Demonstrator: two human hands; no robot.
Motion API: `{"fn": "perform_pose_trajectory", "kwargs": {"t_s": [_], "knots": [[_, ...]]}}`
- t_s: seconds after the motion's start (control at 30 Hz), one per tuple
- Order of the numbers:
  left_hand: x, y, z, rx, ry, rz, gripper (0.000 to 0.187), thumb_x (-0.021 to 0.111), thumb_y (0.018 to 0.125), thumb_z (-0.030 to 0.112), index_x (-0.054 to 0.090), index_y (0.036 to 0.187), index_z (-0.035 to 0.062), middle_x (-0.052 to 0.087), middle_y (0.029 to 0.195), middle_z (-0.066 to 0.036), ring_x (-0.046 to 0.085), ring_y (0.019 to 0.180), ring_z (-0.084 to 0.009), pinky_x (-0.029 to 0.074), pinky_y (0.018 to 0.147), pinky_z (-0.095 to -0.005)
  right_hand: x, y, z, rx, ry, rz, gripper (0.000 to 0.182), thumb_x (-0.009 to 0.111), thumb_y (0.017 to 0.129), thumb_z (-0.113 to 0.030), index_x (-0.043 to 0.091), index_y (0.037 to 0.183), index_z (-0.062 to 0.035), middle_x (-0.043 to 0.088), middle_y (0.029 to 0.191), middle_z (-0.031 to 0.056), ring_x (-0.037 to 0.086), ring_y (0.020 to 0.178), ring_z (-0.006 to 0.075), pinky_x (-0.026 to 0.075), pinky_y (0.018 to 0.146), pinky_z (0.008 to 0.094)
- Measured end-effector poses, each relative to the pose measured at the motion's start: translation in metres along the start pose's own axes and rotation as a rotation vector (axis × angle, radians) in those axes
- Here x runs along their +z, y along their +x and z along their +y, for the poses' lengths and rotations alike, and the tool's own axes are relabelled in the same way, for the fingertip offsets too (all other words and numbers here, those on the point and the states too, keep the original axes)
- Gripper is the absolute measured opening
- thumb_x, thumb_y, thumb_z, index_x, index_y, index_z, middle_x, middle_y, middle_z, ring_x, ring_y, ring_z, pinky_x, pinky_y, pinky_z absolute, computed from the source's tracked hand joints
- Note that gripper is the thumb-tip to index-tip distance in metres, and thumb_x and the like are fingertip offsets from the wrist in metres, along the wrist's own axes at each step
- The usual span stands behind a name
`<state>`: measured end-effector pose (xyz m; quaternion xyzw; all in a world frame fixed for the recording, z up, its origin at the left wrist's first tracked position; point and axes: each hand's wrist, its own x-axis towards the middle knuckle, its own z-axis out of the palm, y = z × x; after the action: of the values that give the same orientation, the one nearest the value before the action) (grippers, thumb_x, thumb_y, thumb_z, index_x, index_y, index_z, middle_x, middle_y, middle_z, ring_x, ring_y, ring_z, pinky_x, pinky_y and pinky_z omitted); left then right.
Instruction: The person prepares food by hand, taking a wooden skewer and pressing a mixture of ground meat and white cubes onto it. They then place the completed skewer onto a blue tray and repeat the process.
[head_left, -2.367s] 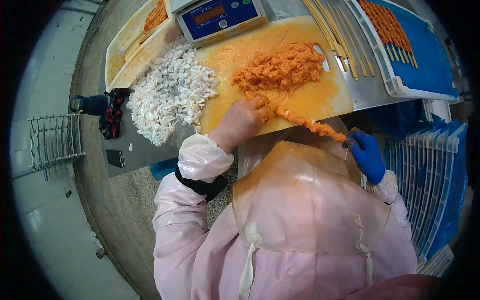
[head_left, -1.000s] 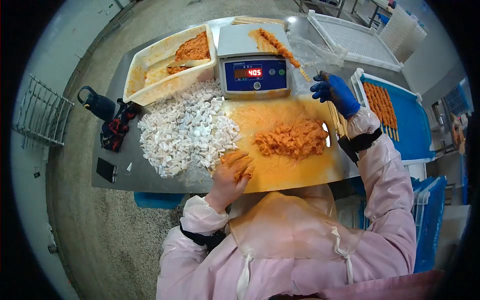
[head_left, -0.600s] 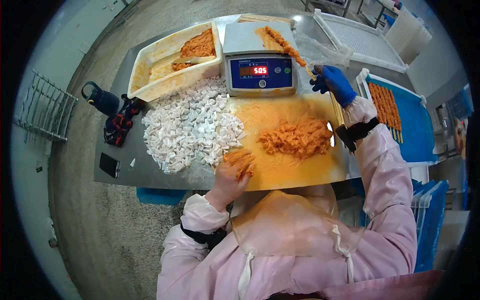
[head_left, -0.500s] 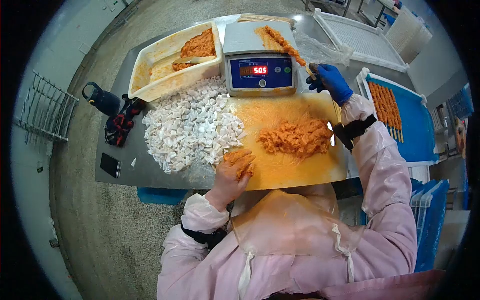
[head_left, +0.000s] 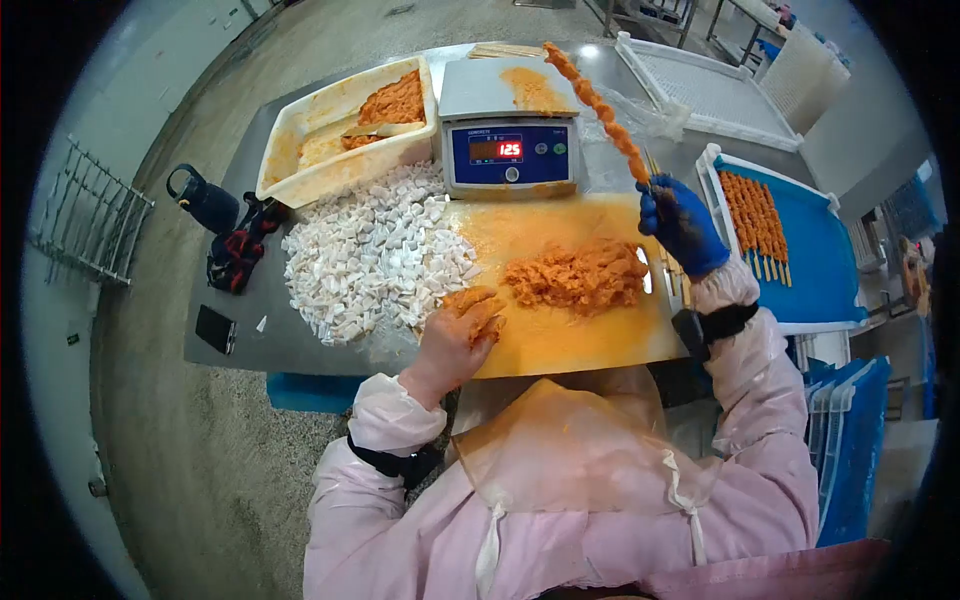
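My right hand (head_left: pixel 685 225), in a blue glove with a dark smear, is closed round the stick end of a meat skewer (head_left: pixel 605 115). The skewer's long row of orange-coated pieces slants up and left, in front of the scale (head_left: pixel 512 150). My bare left hand (head_left: pixel 462 325) lies at the board's left edge, fingers loosely bent and coated in orange marinade; nothing shows in them. Beside it spread many small white pieces (head_left: pixel 370 260). A heap of orange marinated meat (head_left: pixel 575 278) sits on the yellow cutting board (head_left: pixel 560 350), between my hands.
A white tub (head_left: pixel 345 170) with more orange meat stands behind the white pieces. At right, a blue-lined tray (head_left: pixel 815 250) holds several finished skewers (head_left: pixel 755 220). Bare sticks (head_left: pixel 672 270) lie by my right wrist. A bottle (head_left: pixel 205 200) and phone (head_left: pixel 215 328) are at left.
My right hand has drawn back toward me and lifted the skewer off the scale plate, tilting it more upright. The red digits went from 505 to 125. My left hand has barely moved.
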<state>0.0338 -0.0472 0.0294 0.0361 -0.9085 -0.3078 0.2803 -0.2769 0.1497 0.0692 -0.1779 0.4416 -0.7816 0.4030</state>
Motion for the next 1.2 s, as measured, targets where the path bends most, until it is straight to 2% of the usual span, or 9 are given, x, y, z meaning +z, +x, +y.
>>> {"fn": "perform_pose_trajectory", "kwargs": {"t_s": [0.2,0.3,0.4,0.47,0.57,0.67,0.93,1.13,1.2], "knots": [[-0.008,0.056,0.021,0.159,-0.051,0.059,0.032,0.065,0.073,-0.001,0.066,0.104,0.0046,0.064,0.107,-0.016,0.062,0.099,-0.0358,0.051,0.083,-0.0389,-0.012,-0.113,0.025,0.127,0.162,0.044,0.013,0.047,0.093,-0.019,0.053,0.099,-0.0090,0.037,0.059,-0.0045,0.033,0.044,0.0102,0.035,0.051,0.0288],[-0.004,0.089,0.036,0.194,-0.131,0.034,0.035,0.066,0.076,-0.001,0.064,0.111,0.0039,0.065,0.109,-0.014,0.063,0.100,-0.0284,0.051,0.084,-0.0342,-0.014,-0.160,0.038,0.160,0.248,0.010,0.013,0.045,0.091,-0.017,0.053,0.099,-0.0088,0.035,0.057,-0.0054,0.030,0.043,0.0085,0.032,0.048,0.0279],[0.016,0.120,0.072,0.086,-0.517,0.064,0.039,0.066,0.081,0.001,0.059,0.119,0.0021,0.066,0.108,-0.010,0.063,0.099,-0.0193,0.050,0.086,-0.0290,-0.002,-0.195,0.044,0.204,0.282,0.156,0.013,0.044,0.090,-0.018,0.052,0.094,-0.0083,0.035,0.055,-0.0061,0.029,0.042,0.0077,0.031,0.048,0.0273],[0.024,0.134,0.100,0.052,-0.869,0.035,0.041,0.066,0.085,0.002,0.055,0.124,-0.0002,0.065,0.107,-0.008,0.062,0.096,-0.0141,0.050,0.087,-0.0267,-0.007,-0.212,0.050,0.234,0.268,0.056,0.014,0.044,0.090,-0.020,0.051,0.090,-0.0076,0.035,0.055,-0.0063,0.028,0.042,0.0073,0.031,0.048,0.0271],[0.039,0.140,0.120,-0.011,-1.096,-0.103,0.043,0.065,0.085,0.002,0.053,0.126,-0.0010,0.065,0.106,-0.010,0.063,0.093,-0.0151,0.051,0.086,-0.0260,-0.002,-0.233,0.057,0.203,0.268,0.098,0.014,0.045,0.089,-0.020,0.051,0.088,-0.0070,0.034,0.054,-0.0067,0.028,0.042,0.0070,0.031,0.049,0.0273],[0.048,0.139,0.125,0.032,-0.957,-0.168,0.042,0.066,0.085,0.002,0.054,0.125,-0.0015,0.065,0.106,-0.011,0.062,0.094,-0.0136,0.051,0.086,-0.0255,-0.004,-0.244,0.062,0.202,0.295,0.080,0.013,0.045,0.088,-0.019,0.051,0.089,-0.0071,0.034,0.054,-0.0066,0.029,0.042,0.0069,0.030,0.049,0.0274],[0.060,0.128,0.125,0.031,-1.079,-0.151,0.024,0.061,0.091,0.008,0.064,0.112,-0.0028,0.067,0.097,-0.005,0.062,0.088,-0.0102,0.052,0.081,-0.0230,-0.002,-0.252,0.070,0.225,0.355,0.068,0.012,0.046,0.088,-0.018,0.052,0.091,-0.0074,0.035,0.054,-0.0059,0.029,0.042,0.0074,0.030,0.049,0.0276],[0.073,0.123,0.122,0.037,-1.263,-0.229,0.039,0.062,0.092,0.017,0.054,0.125,-0.0016,0.063,0.108,-0.006,0.061,0.094,-0.0110,0.053,0.081,-0.0244,-0.004,-0.255,0.075,0.216,0.357,0.074,0.012,0.046,0.089,-0.018,0.052,0.095,-0.0085,0.035,0.055,-0.0059,0.029,0.042,0.0073,0.030,0.048,0.0276],[0.081,0.119,0.113,-0.062,-1.310,-0.338,0.042,0.060,0.093,0.016,0.049,0.129,-0.0018,0.061,0.113,-0.007,0.062,0.097,-0.0128,0.053,0.081,-0.0256,-0.006,-0.255,0.076,0.202,0.392,0.045,0.013,0.047,0.089,-0.019,0.051,0.097,-0.0094,0.035,0.055,-0.0059,0.029,0.042,0.0074,0.029,0.048,0.0275]]}}
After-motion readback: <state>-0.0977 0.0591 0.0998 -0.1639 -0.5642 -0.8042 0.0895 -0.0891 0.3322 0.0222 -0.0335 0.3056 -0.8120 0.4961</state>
